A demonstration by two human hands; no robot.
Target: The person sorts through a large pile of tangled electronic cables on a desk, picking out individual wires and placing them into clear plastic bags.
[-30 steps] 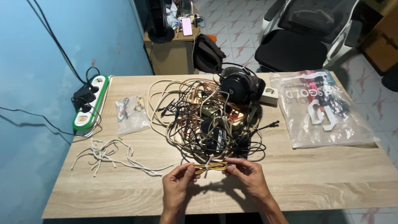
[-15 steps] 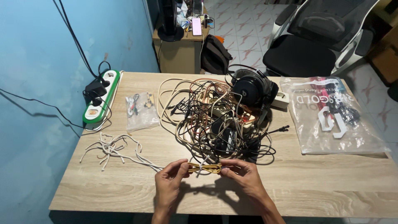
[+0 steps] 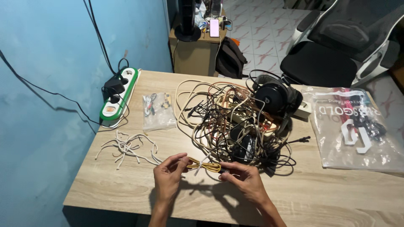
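A small coiled yellow cable [image 3: 205, 165], bound at its middle with a white tie, is held just above the wooden table [image 3: 320, 197]. My left hand [image 3: 168, 176] pinches its left end and my right hand [image 3: 242, 178] pinches its right end. Right behind the cable lies a big tangle of black, beige and brown cables [image 3: 227, 122] with black headphones [image 3: 275, 97] on top.
A green and white power strip [image 3: 120, 94] with plugged adapters lies at the table's far left edge by the blue wall. Loose white ties [image 3: 126, 147] and a small clear bag [image 3: 159, 111] sit left of the tangle, a large clear plastic bag [image 3: 357, 126] right. An office chair [image 3: 336, 50] stands beyond.
The camera view has shifted so everything appears further right in the frame. Both hands have kept hold of the yellow cable, with the hands drawn slightly closer to the near table edge.
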